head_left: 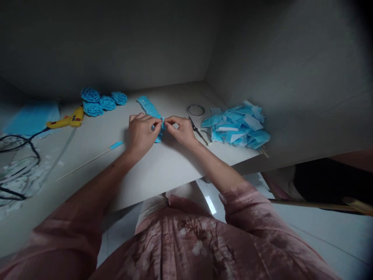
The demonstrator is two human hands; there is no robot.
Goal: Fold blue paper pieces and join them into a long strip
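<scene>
A long strip of crinkled blue material [148,107] lies slanting across the table, its lower part passing behind my fingers. Over it, my left hand [144,130] pinches a small blue piece between thumb and forefinger. Close against its right side, my right hand [182,130] pinches the same small piece, the fingertips of both hands nearly touching. To the left of my left hand lies a thin wooden stick [90,160] with a blue-wrapped end. Scissors [196,129] lie just beyond my right hand, partly covered by it.
Several blue rosettes [107,103] sit at the back left, beside a yellow glue gun [68,119] with a black cable. Blue sheets [32,118] lie further left, above clear crumpled plastic [23,175]. At right are a ring [196,110] and a heap of blue and white pieces [237,126].
</scene>
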